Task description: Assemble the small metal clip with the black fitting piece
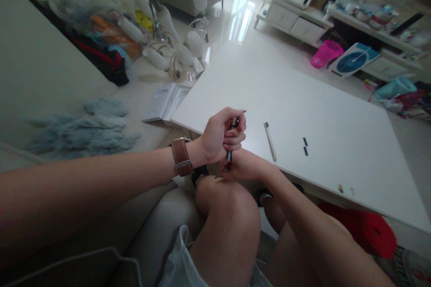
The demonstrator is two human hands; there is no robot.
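My left hand (224,132), with a brown-strapped watch on its wrist, is closed round a slim black pen-like stick (229,156) with shiny parts, held roughly upright. A tiny dark tip shows beyond my left thumb and forefinger; what it is, I cannot make out. Just below, my right hand (237,166) has its fingers closed at the stick's lower end, partly hidden behind the left. Both hands are above my knee, at the near edge of the white table (256,80). On the table, close by, lies a pale toothbrush (270,142) with a dark head.
Two small black pieces (305,146) lie right of the toothbrush, and a small brownish piece (340,188) farther right. An open white box (166,102) stands off the table's left corner. Beyond it is a lamp with white shades (183,54). Red cloth (370,231) hangs below the near edge.
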